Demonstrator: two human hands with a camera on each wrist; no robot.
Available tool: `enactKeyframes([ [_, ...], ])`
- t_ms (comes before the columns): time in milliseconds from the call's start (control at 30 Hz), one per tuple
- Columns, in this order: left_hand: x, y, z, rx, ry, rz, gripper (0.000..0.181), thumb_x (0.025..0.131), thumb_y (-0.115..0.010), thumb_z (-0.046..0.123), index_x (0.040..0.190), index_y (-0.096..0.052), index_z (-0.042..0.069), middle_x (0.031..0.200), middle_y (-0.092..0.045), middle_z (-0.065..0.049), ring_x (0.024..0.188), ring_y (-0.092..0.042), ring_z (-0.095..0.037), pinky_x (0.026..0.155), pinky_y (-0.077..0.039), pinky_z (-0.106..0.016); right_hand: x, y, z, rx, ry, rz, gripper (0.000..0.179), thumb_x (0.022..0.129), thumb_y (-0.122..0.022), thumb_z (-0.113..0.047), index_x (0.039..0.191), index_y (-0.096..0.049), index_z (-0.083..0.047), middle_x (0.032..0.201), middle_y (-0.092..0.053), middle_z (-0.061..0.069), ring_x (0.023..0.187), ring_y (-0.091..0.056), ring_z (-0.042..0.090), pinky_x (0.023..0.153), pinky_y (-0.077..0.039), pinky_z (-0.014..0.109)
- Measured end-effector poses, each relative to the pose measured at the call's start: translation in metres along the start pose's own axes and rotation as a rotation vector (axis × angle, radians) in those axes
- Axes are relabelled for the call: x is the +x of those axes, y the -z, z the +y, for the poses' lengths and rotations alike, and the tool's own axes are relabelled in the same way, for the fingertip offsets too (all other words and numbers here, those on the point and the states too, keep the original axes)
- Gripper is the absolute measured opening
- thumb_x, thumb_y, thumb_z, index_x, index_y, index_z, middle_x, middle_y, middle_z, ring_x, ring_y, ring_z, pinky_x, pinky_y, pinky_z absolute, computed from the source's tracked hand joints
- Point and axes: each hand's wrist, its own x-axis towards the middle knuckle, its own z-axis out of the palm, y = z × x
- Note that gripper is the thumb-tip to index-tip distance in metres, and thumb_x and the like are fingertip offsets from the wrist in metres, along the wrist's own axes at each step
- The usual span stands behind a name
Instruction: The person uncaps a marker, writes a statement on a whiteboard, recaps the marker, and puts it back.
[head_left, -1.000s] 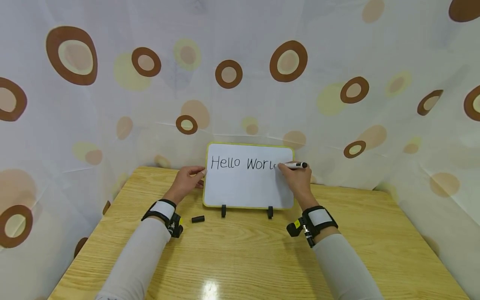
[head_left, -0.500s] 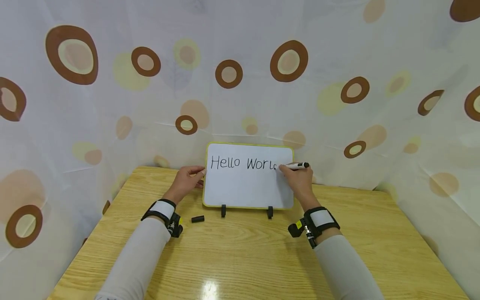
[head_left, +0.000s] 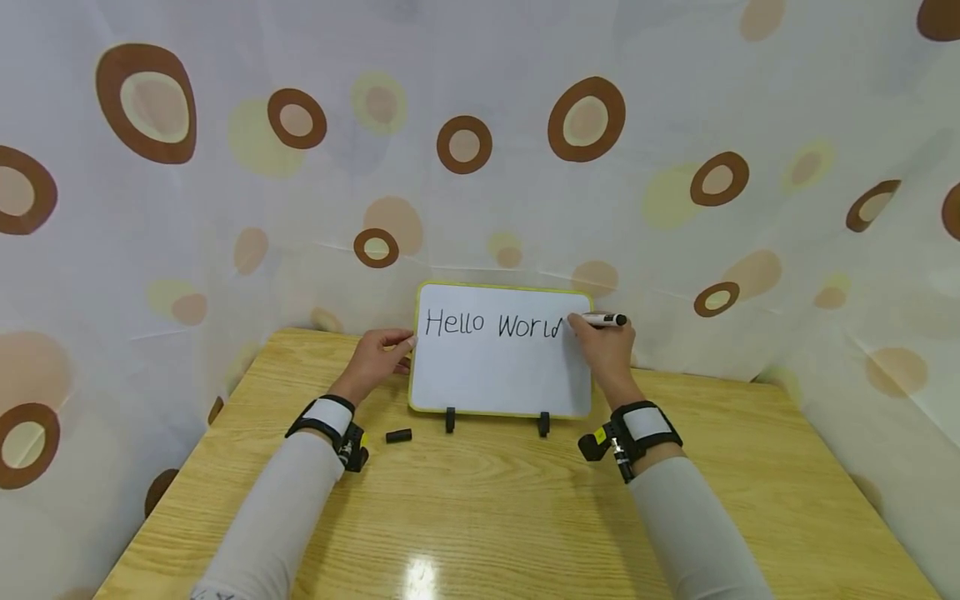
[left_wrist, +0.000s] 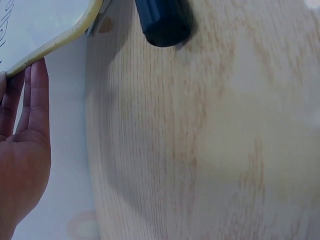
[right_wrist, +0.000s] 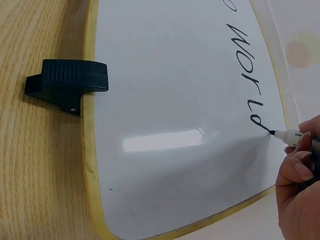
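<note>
A small whiteboard [head_left: 498, 375] with a yellow rim stands at the back of the table, with "Hello World" in black across its upper part. My left hand [head_left: 375, 360] holds its left edge, thumb in front and fingers behind; the left wrist view shows those fingers [left_wrist: 39, 100] against the rim. Pinched in my right hand [head_left: 611, 354] is a white marker [head_left: 602, 320] with a black end. In the right wrist view the marker's black tip meets the board at the end of the last letter's stroke, and the right hand [right_wrist: 302, 187] partly covers the barrel.
Two black stand feet [head_left: 450, 419] hold the board's lower edge; one foot [right_wrist: 70, 80] shows large in the right wrist view. A black marker cap [head_left: 399, 435] lies on the wooden table [head_left: 480, 508], left of the board. Behind hangs a patterned curtain [head_left: 510, 200].
My right hand has moved slightly right and up with the marker. The last letter has gained a stroke and now reads as a "d". My left hand keeps its hold on the board.
</note>
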Motion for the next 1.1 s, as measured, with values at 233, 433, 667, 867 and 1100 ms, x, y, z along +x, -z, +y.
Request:
enactKeyframes([
  [233,0.0,-0.003,0.003,-0.001,0.011,0.0,0.038,0.108,-0.053,0.013,0.14,-0.057,-0.008,0.136,-0.06,-0.03,0.098,-0.069,-0.044,0.091,-0.058,-0.057,0.002,0.002,0.0,-0.035,0.017,0.008,0.027,0.091,-0.076,-0.027,0.093,-0.075,0.0,0.081,-0.072,0.009,0.073,-0.063,0.017,0.066,-0.053,0.03],
  [433,-0.006,-0.002,0.011,0.008,-0.004,-0.003,0.039,0.108,-0.053,0.012,0.139,-0.057,-0.01,0.135,-0.06,-0.031,0.095,-0.07,-0.042,0.087,-0.06,-0.054,-0.001,0.002,0.0,-0.03,-0.013,-0.011,0.027,0.091,-0.077,-0.026,0.094,-0.074,0.0,0.082,-0.071,0.008,0.075,-0.064,0.018,0.07,-0.055,0.032],
  [667,-0.015,-0.001,0.028,0.0,0.019,-0.011,0.038,0.108,-0.052,0.008,0.14,-0.055,-0.012,0.135,-0.059,-0.032,0.099,-0.068,-0.046,0.094,-0.055,-0.061,-0.003,0.002,0.003,-0.058,0.001,-0.033,0.025,0.089,-0.077,-0.025,0.088,-0.073,-0.001,0.079,-0.071,0.009,0.071,-0.063,0.017,0.065,-0.054,0.03],
  [867,-0.003,0.0,0.005,0.007,0.013,0.003,0.04,0.109,-0.053,0.015,0.142,-0.056,-0.007,0.136,-0.059,-0.029,0.096,-0.07,-0.039,0.09,-0.059,-0.055,-0.006,0.003,0.006,-0.067,-0.017,-0.064,0.024,0.087,-0.075,-0.025,0.082,-0.068,-0.002,0.077,-0.067,0.007,0.071,-0.059,0.02,0.061,-0.049,0.029],
  [1100,0.003,0.001,-0.006,0.022,-0.002,0.012,0.039,0.108,-0.055,0.019,0.14,-0.059,-0.004,0.132,-0.063,-0.026,0.091,-0.071,-0.031,0.085,-0.063,-0.046,-0.008,0.004,0.009,-0.031,-0.003,-0.072,0.022,0.087,-0.074,-0.021,0.076,-0.064,-0.004,0.067,-0.061,0.001,0.064,-0.054,0.018,0.059,-0.047,0.029],
])
